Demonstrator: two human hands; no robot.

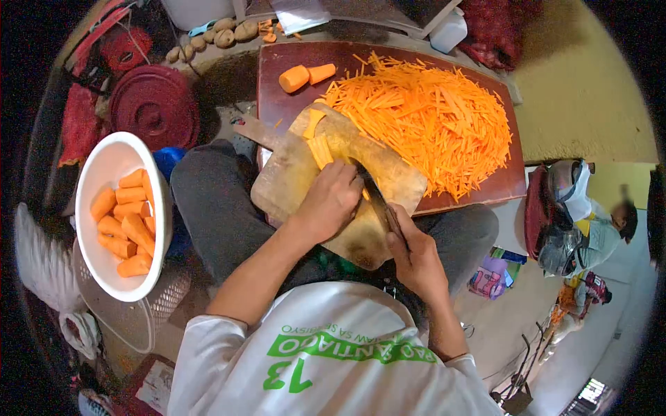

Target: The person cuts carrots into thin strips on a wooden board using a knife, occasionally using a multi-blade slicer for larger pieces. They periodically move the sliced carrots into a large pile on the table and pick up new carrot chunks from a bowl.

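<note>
My right hand [417, 260] is wrapped round the handle of a knife [377, 197], whose dark blade lies across the wooden chopping board [283, 182]. Close to the blade, my left hand [334, 200] presses down with curled fingers on carrot slices [320, 150]; its fingertips partly hide what is under them. A cut carrot piece [313, 123] lies farther up the board. Beyond the board spreads a large heap of carrot strips [433, 121]. Two peeled carrot chunks [294, 78] sit at the far left of the dark red table [277, 57].
At my left stands a white basin [84, 208] holding several peeled carrots [130, 225]. A dark red lid [154, 107] is behind it. Potatoes [224, 37] line the far edge. Other people [602, 232] are off to the right, near a purple package [489, 279].
</note>
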